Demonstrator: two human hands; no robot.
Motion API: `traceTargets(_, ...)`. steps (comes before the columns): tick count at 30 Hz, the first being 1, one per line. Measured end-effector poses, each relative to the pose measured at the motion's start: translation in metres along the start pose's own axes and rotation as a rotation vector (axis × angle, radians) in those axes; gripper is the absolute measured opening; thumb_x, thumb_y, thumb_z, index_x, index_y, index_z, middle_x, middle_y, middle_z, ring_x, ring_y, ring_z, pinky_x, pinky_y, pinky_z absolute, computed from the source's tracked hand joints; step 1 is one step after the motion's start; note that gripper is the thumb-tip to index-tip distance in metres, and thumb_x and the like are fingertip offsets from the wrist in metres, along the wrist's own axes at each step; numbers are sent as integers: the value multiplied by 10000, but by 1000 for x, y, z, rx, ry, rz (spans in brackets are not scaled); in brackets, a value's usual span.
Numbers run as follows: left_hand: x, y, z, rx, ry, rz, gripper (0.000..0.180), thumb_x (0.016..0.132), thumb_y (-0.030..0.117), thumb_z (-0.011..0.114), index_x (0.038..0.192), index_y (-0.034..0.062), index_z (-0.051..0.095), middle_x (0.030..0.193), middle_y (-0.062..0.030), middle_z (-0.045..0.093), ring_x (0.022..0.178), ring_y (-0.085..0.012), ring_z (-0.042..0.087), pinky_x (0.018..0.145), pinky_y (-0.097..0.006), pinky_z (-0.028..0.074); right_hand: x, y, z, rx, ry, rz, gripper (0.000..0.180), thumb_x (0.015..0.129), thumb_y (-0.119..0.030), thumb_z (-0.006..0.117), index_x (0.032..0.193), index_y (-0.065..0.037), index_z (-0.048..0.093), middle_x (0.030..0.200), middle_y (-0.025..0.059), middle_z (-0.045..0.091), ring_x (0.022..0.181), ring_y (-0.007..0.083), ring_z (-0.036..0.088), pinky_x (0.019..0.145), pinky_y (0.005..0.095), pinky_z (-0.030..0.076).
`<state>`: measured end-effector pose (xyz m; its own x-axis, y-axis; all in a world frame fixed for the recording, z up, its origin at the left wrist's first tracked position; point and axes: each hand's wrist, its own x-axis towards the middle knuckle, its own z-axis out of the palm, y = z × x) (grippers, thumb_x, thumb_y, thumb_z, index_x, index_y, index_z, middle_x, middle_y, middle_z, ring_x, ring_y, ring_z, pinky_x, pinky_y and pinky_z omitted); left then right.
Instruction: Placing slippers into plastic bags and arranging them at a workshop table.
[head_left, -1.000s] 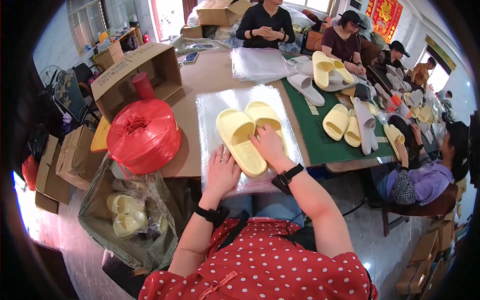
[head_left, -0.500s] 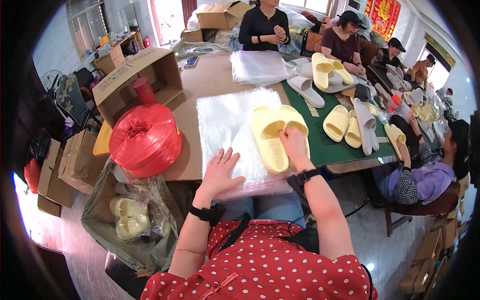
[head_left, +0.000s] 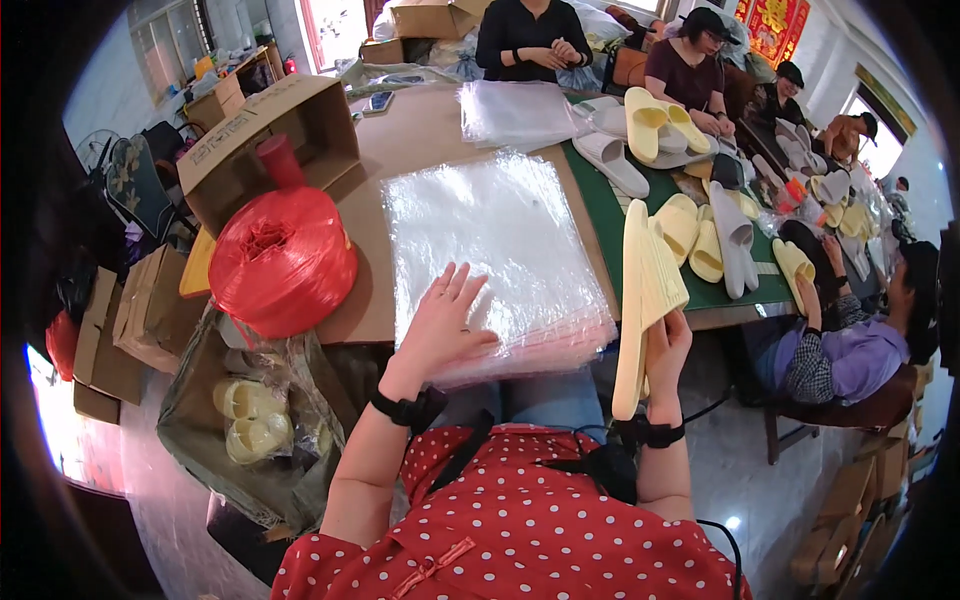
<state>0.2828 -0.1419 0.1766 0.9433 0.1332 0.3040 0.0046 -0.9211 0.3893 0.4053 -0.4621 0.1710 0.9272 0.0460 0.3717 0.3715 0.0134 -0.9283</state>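
Now the right hand (head_left: 668,345) grips the pair of yellow slippers (head_left: 645,290) on edge, lifted off the stack of clear plastic bags (head_left: 500,240) to the table's right edge. Left hand (head_left: 445,320) remains flat, fingers spread, on the stack.

Red twine spool (head_left: 283,262), cardboard box (head_left: 268,135)

Yellow slippers (head_left: 645,300) in right hand (head_left: 667,350), left hand (head_left: 440,325) on plastic bags (head_left: 500,240)
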Motion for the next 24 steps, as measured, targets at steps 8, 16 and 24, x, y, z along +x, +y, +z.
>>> traceTargets(8, -15, -13, 8, -21, -25, 82, 467, 876, 325, 701, 1287, 111, 639, 1449, -167, 534, 1325, -440, 488, 1089, -472, 416, -22, -7, 3, 64, -6, 46, 185, 966, -64, 599, 1064, 76, 669, 1036, 56, 676, 935, 103, 609, 804, 244, 462)
traceTargets(16, 3, -3, -1, -253, 125, -15, 297, 996, 244, 550, 1191, 77, 699, 1190, -165, 690, 1170, -399, 598, 1008, -451, 471, -41, -25, 17, 25, -163, -81, 232, 928, -16, 617, 1150, 40, 648, 1096, 61, 692, 987, 138, 648, 843, 278, 510)
traceTargets(24, 17, -2, -10, -654, -31, -270, 397, 1042, 290, 468, 1347, 79, 609, 1114, -217, 698, 1115, -385, 609, 974, -429, 470, -70, -54, 53, -488, -575, -375, 182, 847, -140, 717, 900, 15, 640, 904, 147, 618, 725, 361, 633, 626, 429, 509)
